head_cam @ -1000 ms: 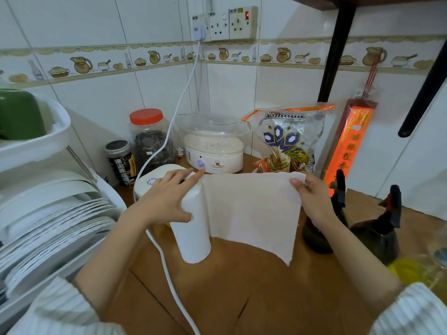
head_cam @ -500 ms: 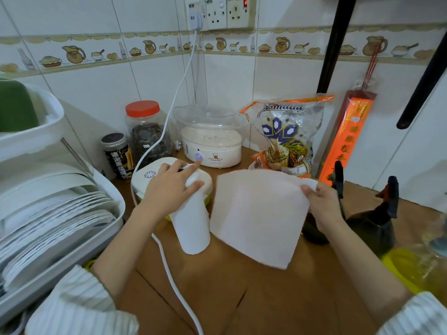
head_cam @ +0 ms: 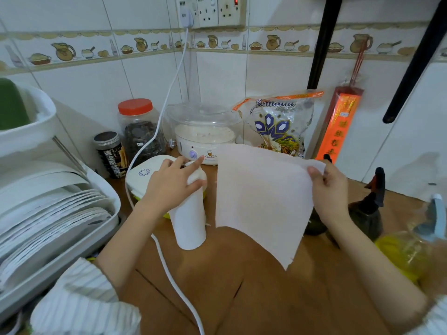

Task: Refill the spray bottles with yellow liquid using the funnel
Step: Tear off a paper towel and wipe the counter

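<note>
A person stands at a brown wooden kitchen counter (head_cam: 278, 298) beside a white dish rack of stacked white plates (head_cam: 55, 213). The left hand (head_cam: 171, 187) is wrapped around the top of an upright white roll of paper towel (head_cam: 189, 226), steadying it on the counter. Just to the right, and no longer joined to the roll, hangs a single white paper towel sheet (head_cam: 261, 201), pinched at its upper corner by the fingers and thumb of the right hand (head_cam: 331, 189).

Behind and right of that hand stand the two dark spray bottles with black trigger heads (head_cam: 367, 211), upright on the counter and close together; one is largely hidden behind the hand and sheet. At the far right edge sits a clear plastic bottle of yellow liquid with a pale blue cap (head_cam: 411, 250), blurred by the lens, so its fill level is hard to judge. No funnel shows anywhere in view.

With trigger heads seated on the bottles and a towel in hand, the pouring may already be done and only wiping left, or it may not have begun; the dark bottles give no sign either way.
</note>
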